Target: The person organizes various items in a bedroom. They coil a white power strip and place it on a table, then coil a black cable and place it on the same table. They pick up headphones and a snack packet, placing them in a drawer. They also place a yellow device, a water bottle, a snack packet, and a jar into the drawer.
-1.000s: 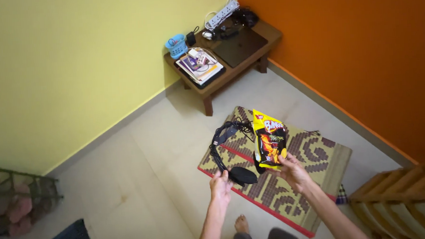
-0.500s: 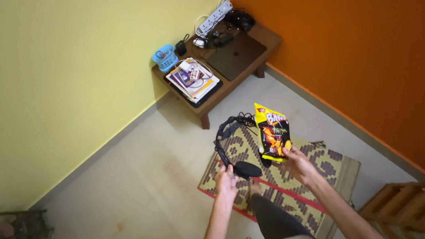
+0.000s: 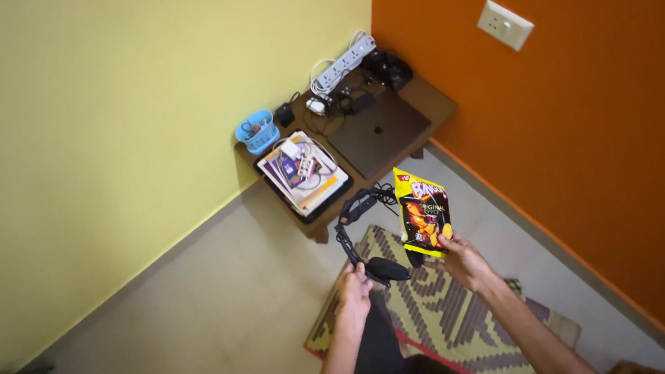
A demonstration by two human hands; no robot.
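Both hands loaded, held out over the woven mat (image 3: 465,316).

Left hand (image 3: 353,287) closed round one ear pad of black headphones (image 3: 361,242); band arcs up toward the low wooden table (image 3: 427,119). Right hand (image 3: 463,262) pinches bottom edge of yellow snack packet (image 3: 422,213), upright, just beside the headphones, near table's front edge.

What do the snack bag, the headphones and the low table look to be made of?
Snack bag: glossy printed plastic film, judging by its sheen and crinkles. Headphones: matte black, probably plastic with padded ear cups; too dark to confirm. Low table: brown wood, smooth top, grain unclear.
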